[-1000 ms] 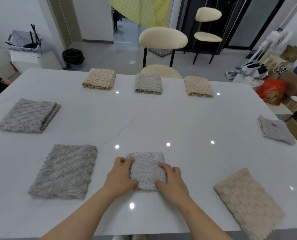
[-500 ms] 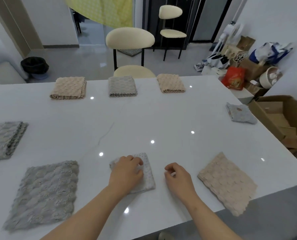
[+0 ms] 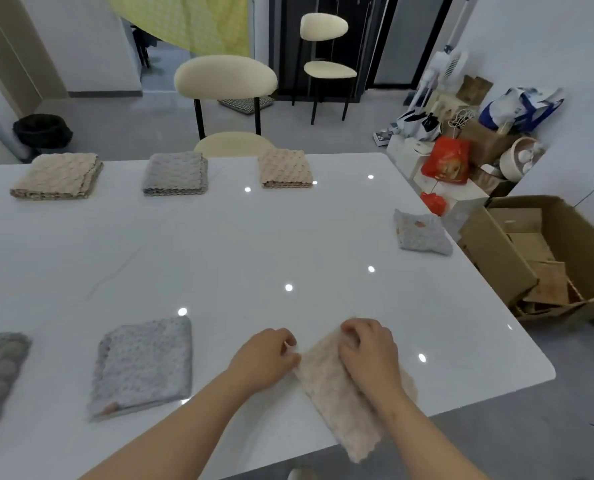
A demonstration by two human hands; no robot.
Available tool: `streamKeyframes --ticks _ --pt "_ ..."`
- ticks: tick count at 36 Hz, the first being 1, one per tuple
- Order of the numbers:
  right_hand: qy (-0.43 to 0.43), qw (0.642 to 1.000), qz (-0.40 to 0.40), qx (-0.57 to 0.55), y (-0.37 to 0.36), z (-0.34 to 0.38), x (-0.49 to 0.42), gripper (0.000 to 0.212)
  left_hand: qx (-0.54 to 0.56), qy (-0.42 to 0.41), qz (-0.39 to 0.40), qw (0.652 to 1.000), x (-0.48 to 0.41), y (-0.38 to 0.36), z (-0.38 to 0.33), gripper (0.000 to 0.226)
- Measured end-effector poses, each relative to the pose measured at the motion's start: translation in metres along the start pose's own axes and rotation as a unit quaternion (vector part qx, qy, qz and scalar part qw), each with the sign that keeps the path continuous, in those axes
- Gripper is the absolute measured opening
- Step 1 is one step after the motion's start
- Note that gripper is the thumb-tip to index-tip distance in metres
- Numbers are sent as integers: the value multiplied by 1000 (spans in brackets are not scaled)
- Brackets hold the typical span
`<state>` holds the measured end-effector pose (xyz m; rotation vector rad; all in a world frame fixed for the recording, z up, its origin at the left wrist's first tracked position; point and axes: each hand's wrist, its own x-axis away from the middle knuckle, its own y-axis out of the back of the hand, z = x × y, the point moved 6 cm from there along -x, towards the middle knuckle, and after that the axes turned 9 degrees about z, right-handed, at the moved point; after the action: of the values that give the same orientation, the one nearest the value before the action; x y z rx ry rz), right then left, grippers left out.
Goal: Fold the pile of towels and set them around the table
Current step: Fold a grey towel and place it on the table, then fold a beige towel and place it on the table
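Now both hands grip beige towel.

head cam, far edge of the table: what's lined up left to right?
Folded beige knit towel → folded grey knit towel → second folded beige knit towel, the one nearest the table's far right corner.
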<state>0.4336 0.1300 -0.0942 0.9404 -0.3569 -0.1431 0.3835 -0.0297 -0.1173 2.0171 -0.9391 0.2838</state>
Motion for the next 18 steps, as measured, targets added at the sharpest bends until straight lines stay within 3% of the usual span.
streamKeyframes --ticks 5,10,14,18 --pt "-39 993 108 32 6 -30 -15 57 27 23 35 999 -15 -19 -23 43" --pt "-22 977 188 -103 3 -37 -23 79 23 57 52 997 -20 -24 -29 45" --pt "-29 968 220 -116 1 -39 -27 73 6 90 56 994 -22 -27 -29 32" --pt "-33 965 232 -117 2 -39 -30 45 37 96 36 994 -23 -27 -29 17"
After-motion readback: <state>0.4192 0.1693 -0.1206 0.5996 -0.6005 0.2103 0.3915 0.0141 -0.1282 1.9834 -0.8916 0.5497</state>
